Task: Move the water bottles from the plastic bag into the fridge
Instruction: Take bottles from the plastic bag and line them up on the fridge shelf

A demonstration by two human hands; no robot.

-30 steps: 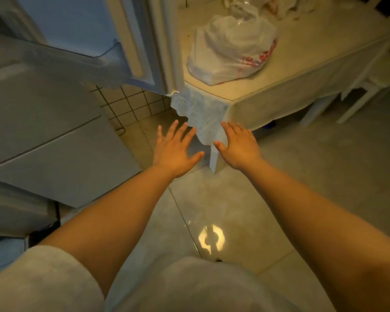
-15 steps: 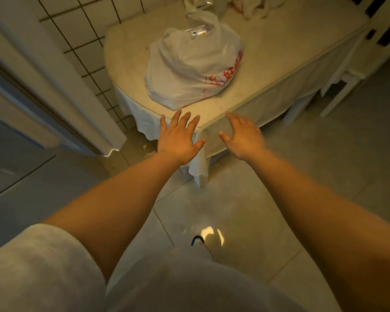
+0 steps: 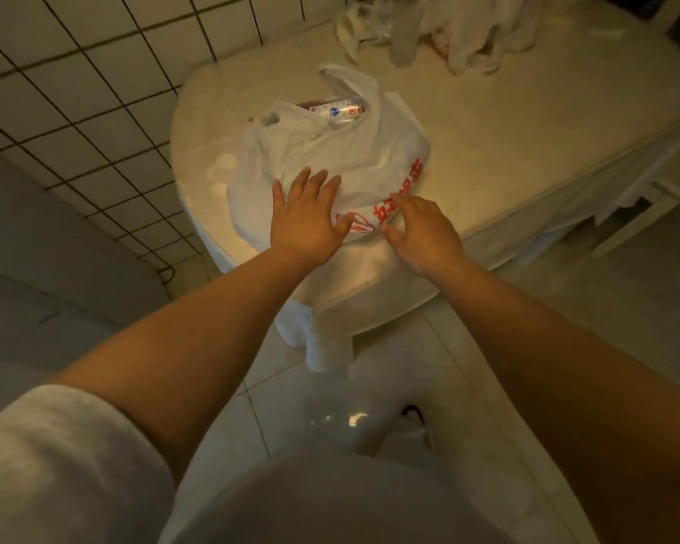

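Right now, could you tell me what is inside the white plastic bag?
One labelled water bottle shows at the plastic bag mouth. The opaque plastic covers the rest, so any other contents cannot be seen.

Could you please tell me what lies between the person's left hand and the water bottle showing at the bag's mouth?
Only the white plastic bag's crumpled top lies between the left hand and the water bottle, in the head view.

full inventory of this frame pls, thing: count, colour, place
plastic bag: 1, white with red print, near end of table
water bottle: 1 visible, clear, labelled, poking out of the bag mouth
table: 1, cream cloth cover, against the tiled wall
crumpled bags and cloth: a pile, whitish, far edge of table
tiled wall: white, left
left hand: open, over the bag's near side
right hand: open, fingers loosely bent, at the bag's red print
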